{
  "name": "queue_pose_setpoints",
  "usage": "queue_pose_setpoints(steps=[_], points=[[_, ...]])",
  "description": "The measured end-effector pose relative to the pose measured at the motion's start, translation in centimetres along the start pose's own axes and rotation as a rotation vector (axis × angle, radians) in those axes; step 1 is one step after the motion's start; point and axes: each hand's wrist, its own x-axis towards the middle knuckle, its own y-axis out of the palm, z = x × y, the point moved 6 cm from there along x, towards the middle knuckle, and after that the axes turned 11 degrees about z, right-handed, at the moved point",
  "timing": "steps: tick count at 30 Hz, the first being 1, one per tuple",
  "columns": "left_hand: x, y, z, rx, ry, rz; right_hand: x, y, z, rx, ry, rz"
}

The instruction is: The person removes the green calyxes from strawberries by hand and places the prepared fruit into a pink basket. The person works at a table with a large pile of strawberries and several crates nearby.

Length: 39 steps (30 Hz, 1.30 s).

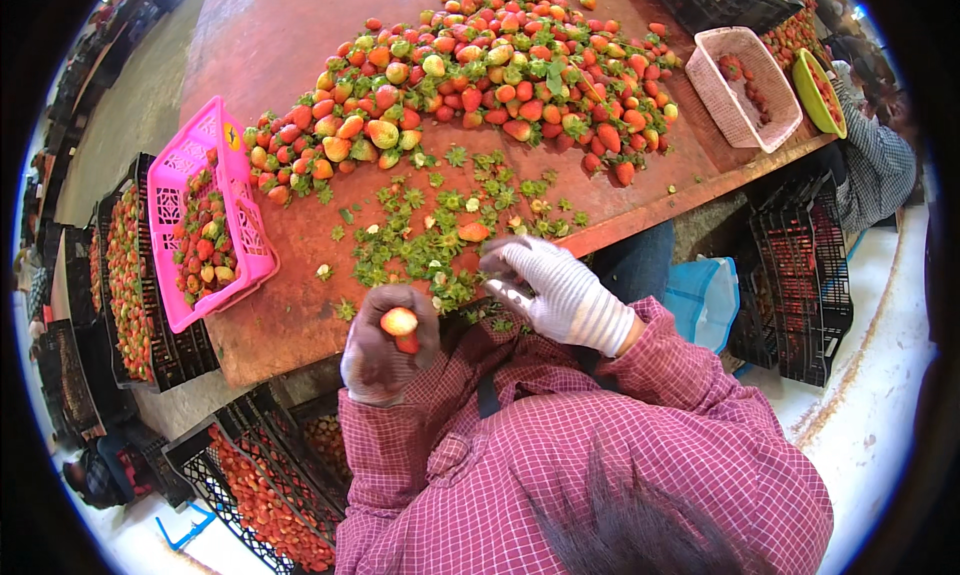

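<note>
My left hand (pixel 388 346), in a stained knit glove, is closed around a strawberry (pixel 399 324) whose pale cut end faces up. To its right, my right hand (pixel 562 294) wears a white striped glove, dirty at the fingers. Its fingers are bent above the table's near edge; whether anything is between them is hidden. Green strawberry caps (pixel 420 230) lie scattered just beyond both hands, with one orange-red strawberry (pixel 473 232) among them. Farther back, a large heap of strawberries (pixel 480 72), most with leaves on, spreads over the red tabletop (pixel 292 305).
A pink plastic basket (pixel 166 275) of strawberries stands at the table's left. At the right are a pale woven basket (pixel 709 87) and a yellow-green bowl (pixel 806 87), near another person's checked sleeve (pixel 874 162). Black crates (pixel 814 275) and a blue container (pixel 701 297) sit below.
</note>
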Motion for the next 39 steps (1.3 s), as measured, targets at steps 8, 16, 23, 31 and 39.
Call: queue_pose_setpoints(steps=[8,16,23,31,39], points=[[1.2,-1.4,1.3,0.624,-0.304,-0.385,2.4,-0.5,1.4,-0.444,-0.126,-0.175],[4.0,3.5,2.6,0.516,-0.324,-0.296,-3.8,-4.9,3.3,-0.018,-0.263,-0.323],[5.1,5.5,5.0,0.629,-0.374,-0.19,-6.4,-6.3,1.4,0.058,-0.166,-0.381],[7.2,5.1,7.4,0.107,-0.228,-0.116,-6.1,-8.7,-5.3,-0.274,0.143,-0.52],[10.7,2.9,9.1,0.631,-0.34,-0.223,-1.1,-10.5,-8.1,-0.412,0.264,-0.489]])
